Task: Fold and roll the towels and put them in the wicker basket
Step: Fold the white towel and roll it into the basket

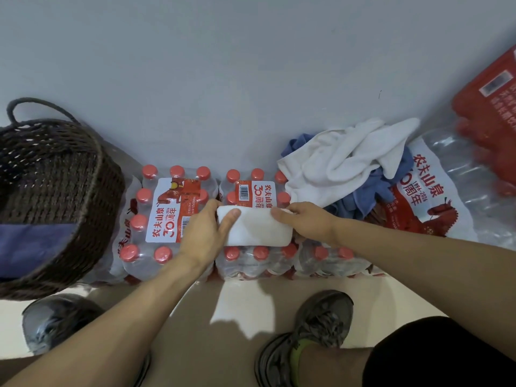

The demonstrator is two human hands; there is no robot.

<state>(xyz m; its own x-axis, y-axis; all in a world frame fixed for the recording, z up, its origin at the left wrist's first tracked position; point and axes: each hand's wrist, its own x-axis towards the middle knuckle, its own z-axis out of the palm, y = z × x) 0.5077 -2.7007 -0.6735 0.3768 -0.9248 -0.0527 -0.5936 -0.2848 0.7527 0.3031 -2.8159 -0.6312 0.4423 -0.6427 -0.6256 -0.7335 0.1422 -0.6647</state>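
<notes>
- Head view: one rolled white towel (pixel 255 226) is recorded, laid on shrink-wrapped bottle packs (pixel 167 216) set against the wall; its long axis runs left to right.
- Two hands are counted. The roll's left end is gripped by the left hand (pixel 205 229), thumb across the top.
- The right end is pressed by the right hand (pixel 305 220), fingers curled onto the cloth.
- One wicker basket (pixel 53 191) is noted at far left, well apart from the roll; a blue cloth (pixel 30 241) is seen inside.
- One loose pile (pixel 351 160) of white and blue towels is noted to the right, on the packs.
</notes>
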